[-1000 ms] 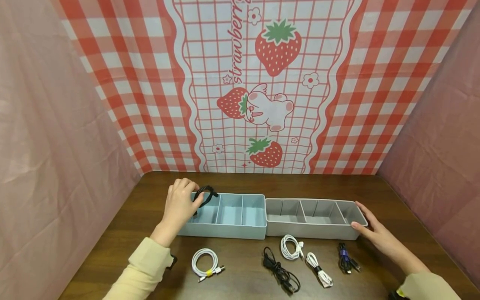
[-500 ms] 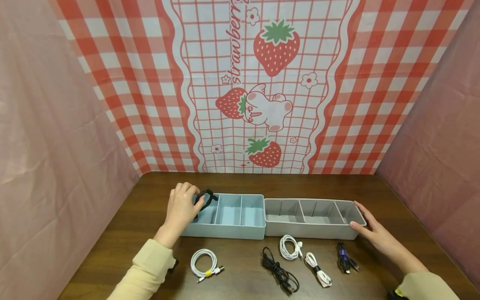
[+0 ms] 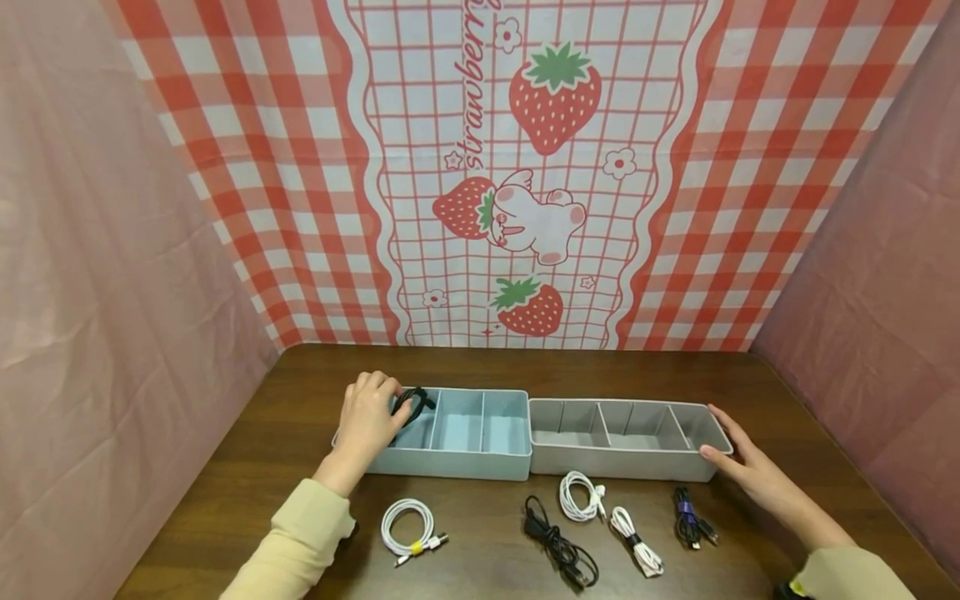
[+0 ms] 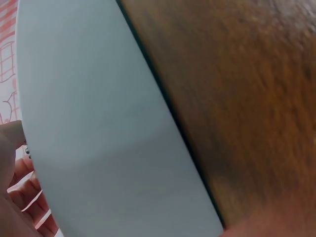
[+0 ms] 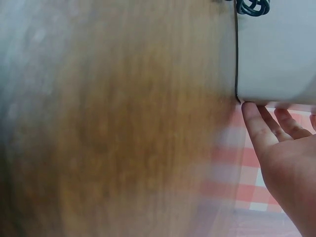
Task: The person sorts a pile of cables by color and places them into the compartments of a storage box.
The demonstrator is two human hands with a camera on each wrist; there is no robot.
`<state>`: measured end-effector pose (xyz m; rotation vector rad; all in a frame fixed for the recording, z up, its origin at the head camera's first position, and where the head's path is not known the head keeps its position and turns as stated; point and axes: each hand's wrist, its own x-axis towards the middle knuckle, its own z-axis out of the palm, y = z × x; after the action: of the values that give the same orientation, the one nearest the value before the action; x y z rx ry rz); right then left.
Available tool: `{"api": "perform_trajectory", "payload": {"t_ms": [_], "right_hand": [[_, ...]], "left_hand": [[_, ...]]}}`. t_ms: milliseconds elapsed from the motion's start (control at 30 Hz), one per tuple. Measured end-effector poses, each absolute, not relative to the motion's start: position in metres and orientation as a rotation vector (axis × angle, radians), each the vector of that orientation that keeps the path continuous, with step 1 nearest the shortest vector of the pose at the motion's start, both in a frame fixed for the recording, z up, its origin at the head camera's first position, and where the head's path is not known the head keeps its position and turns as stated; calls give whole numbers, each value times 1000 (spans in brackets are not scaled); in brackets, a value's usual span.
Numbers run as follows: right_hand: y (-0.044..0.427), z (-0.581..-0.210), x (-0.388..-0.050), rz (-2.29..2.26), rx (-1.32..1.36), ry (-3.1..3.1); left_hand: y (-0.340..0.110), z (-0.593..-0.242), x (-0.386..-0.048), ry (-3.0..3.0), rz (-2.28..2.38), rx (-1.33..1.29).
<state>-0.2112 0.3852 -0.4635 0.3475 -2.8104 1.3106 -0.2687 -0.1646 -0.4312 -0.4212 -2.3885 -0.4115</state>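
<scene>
My left hand (image 3: 369,419) pinches a coiled black cable (image 3: 412,405) in the left part of the light blue divided box (image 3: 457,463). The hand covers part of the coil and the box's left end. In the left wrist view, the box's outer wall (image 4: 98,113) hides most of the left hand (image 4: 22,190), whose curled fingers show past the rim. My right hand (image 3: 761,475) rests against the right end of the grey divided box (image 3: 630,463), thumb near the front corner and a finger at the back one. The right wrist view shows its fairly straight fingers touching the end.
On the wooden table (image 3: 450,575), before the boxes, lie a white cable with a yellow tie (image 3: 408,529), a black cable (image 3: 558,542), two white cables (image 3: 581,497) and a dark cable with a purple tie (image 3: 690,517). A checked cloth (image 3: 540,250) hangs behind.
My left hand has moved down and slightly right, lowering the black cable deeper into the blue box's compartment. The right hand stays at the grey box's end.
</scene>
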Motion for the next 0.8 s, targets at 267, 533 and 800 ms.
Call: {"api": "perform_trajectory", "payload": {"t_ms": [267, 533, 800], "right_hand": [[384, -463, -213, 1343, 315, -2840], [385, -462, -214, 1349, 312, -2847], [386, -462, -213, 1338, 297, -2862]], "left_hand": [[-165, -439, -271, -2436, -402, -396], [-164, -443, -273, -2467, -388, -384], [-163, -444, -273, -2494, -387, -377]]}}
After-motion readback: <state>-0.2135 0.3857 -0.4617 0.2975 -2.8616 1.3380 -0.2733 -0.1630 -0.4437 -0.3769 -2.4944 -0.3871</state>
